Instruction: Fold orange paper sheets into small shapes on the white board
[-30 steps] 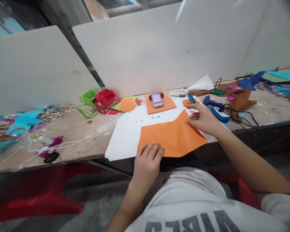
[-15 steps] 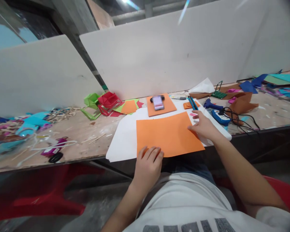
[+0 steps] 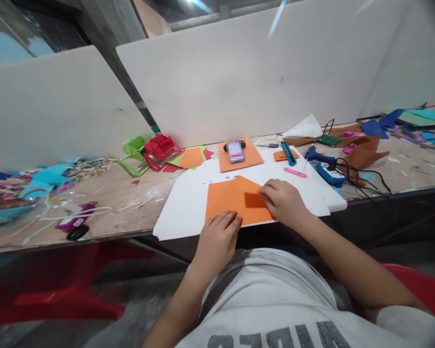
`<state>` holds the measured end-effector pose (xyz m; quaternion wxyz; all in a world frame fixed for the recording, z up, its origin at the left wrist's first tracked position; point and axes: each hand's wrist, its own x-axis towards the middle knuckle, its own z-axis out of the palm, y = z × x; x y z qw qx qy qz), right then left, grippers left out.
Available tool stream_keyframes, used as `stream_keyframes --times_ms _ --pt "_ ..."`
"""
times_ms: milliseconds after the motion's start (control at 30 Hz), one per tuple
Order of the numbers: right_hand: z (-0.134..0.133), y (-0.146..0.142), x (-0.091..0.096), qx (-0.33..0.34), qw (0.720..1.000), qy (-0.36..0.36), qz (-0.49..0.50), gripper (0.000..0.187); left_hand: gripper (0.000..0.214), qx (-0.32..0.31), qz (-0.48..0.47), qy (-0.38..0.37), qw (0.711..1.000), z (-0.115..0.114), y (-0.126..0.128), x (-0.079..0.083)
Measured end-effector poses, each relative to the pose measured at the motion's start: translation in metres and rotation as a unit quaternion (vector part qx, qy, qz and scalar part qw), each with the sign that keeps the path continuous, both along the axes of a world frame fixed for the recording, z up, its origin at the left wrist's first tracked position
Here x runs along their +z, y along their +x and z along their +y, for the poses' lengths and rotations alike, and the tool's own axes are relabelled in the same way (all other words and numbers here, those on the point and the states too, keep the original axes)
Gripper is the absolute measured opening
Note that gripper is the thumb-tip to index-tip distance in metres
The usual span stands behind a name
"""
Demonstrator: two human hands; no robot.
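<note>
At centre frame, an orange sheet [image 3: 229, 203] lies long side left-to-right on white card [image 3: 183, 212] at the workbench's [image 3: 123, 193] near edge, its right corner folded inward. The left hand [image 3: 217, 238] presses flat-fingered on its lower edge. The right hand [image 3: 282, 200] bears on the flap, fingers curled; whether it pinches or presses is unclear.
</note>
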<state>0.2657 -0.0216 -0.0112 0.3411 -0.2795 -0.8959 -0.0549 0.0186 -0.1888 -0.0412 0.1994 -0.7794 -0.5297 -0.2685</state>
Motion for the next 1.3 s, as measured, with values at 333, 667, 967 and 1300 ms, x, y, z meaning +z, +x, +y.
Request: stream_keyframes --times_ms 333,667,967,1300 --pt "-0.021 -0.005 -0.015 0.106 0.987 0.116 -0.025 0.025 0.021 0.023 -0.213 -0.175 0.961 0.012 -0.019 0.038" --pt "-0.013 -0.003 -0.021 0.141 0.987 0.068 -0.026 0.021 0.041 -0.109 -0.070 -0.191 0.973 0.121 -0.040 0.089" --pt "-0.009 0.007 0.001 0.132 0.986 -0.031 -0.098 0.018 0.046 -0.114 -0.094 -0.263 0.953 0.170 -0.058 0.026" --pt "-0.002 0.030 0.007 0.002 0.974 -0.218 -0.060 0.054 0.050 -0.152 -0.076 -0.246 0.954 0.173 -0.059 0.027"
